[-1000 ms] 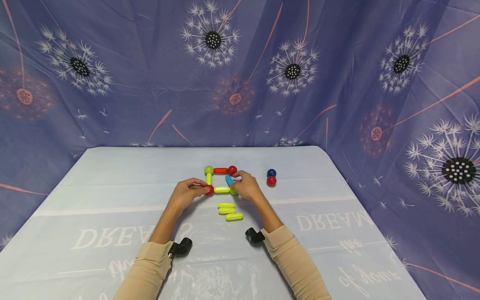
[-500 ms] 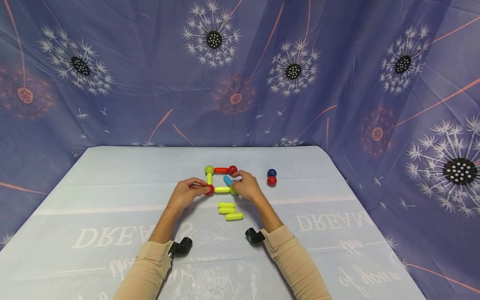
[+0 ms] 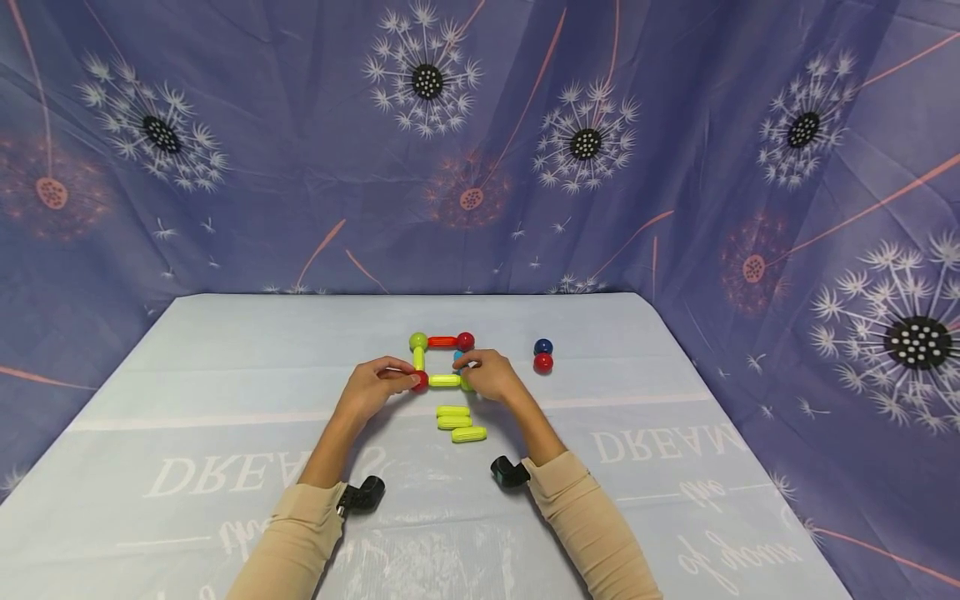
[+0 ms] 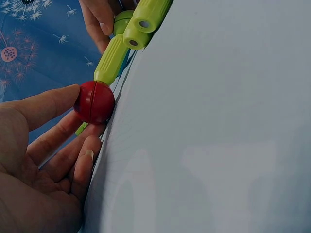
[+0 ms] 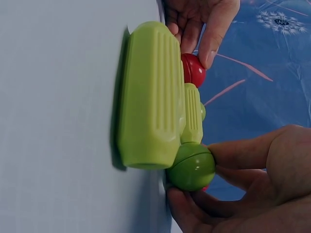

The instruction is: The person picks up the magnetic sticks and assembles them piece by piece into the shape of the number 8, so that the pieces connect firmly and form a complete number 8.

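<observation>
My left hand [image 3: 371,387] pinches a red ball [image 4: 96,103] at the near left corner of a square of balls and rods. A yellow-green rod [image 3: 445,381] runs from it to a green ball [image 5: 192,167], which my right hand [image 3: 489,375] grips between thumb and fingers. Most of a blue rod [image 3: 458,357] beside that ball is hidden behind the right fingers. On the left side stands a yellow-green rod [image 3: 418,358], leading to a far green ball [image 3: 417,341]. A red rod [image 3: 442,342] links that ball to a far red ball [image 3: 465,341].
Several loose yellow-green rods [image 3: 468,434] lie on the white-clothed table [image 3: 247,358] in front of the square. Off to the right, a dark blue ball [image 3: 543,346] touches a red ball [image 3: 543,363]. A patterned curtain [image 3: 480,167] hangs behind the table.
The blue rod swung left, then back to the right. My right fingers have come down from near the far red ball and now cover more of the rod. The left hand stays put.
</observation>
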Motion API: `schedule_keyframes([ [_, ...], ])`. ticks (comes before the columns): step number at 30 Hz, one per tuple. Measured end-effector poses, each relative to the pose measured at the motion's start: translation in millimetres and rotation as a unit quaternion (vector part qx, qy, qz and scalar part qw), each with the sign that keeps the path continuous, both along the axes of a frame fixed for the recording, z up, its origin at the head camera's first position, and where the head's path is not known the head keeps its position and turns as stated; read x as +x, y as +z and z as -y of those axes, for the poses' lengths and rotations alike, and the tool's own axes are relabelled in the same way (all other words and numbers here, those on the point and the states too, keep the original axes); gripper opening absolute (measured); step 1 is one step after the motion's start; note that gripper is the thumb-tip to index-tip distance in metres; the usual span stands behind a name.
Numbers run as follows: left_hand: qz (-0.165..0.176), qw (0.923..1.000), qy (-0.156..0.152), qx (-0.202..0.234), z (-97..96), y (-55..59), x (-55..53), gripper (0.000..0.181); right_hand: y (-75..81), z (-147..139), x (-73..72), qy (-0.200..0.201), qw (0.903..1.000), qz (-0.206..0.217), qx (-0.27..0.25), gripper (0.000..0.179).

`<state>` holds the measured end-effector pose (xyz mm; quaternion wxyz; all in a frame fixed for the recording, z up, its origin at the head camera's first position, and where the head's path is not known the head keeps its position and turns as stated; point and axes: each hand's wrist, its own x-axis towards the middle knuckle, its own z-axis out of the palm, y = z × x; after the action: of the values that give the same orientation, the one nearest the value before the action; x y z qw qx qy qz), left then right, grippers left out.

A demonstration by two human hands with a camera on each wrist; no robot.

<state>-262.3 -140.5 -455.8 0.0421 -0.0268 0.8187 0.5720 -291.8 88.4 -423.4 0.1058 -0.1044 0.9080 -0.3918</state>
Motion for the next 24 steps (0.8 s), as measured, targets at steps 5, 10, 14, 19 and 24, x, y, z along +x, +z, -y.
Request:
schedule_keyframes([
  [5, -0.003, 1.0, -0.002, 0.001, 0.7, 0.2, 0.5, 0.031, -0.9, 0.0, 0.5, -0.011, 0.9999, -0.008, -0.003, 0.024],
  [10, -0.002, 1.0, -0.002, -0.001, 0.3, 0.5, 0.2, 0.031, -2.8, 0.0, 0.3, -0.03, 0.9993, -0.014, -0.016, 0.021],
  [14, 0.002, 1.0, -0.001, -0.003, 0.2, 0.6, 0.1, 0.03, -3.7, 0.5, 0.1, -0.041, 0.9987, -0.016, -0.024, 0.02],
  [19, 0.001, 1.0, -0.003, -0.002, 0.8, 0.9, 0.3, 0.03, -5.2, 0.9, -1.5, -0.047, 0.9985, -0.016, -0.022, 0.02],
  [24, -0.001, 1.0, -0.004, -0.002, 1.1, 0.3, 0.4, 0.029, -4.6, 1.8, -2.2, -0.061, 0.9979, -0.009, -0.019, 0.021],
])
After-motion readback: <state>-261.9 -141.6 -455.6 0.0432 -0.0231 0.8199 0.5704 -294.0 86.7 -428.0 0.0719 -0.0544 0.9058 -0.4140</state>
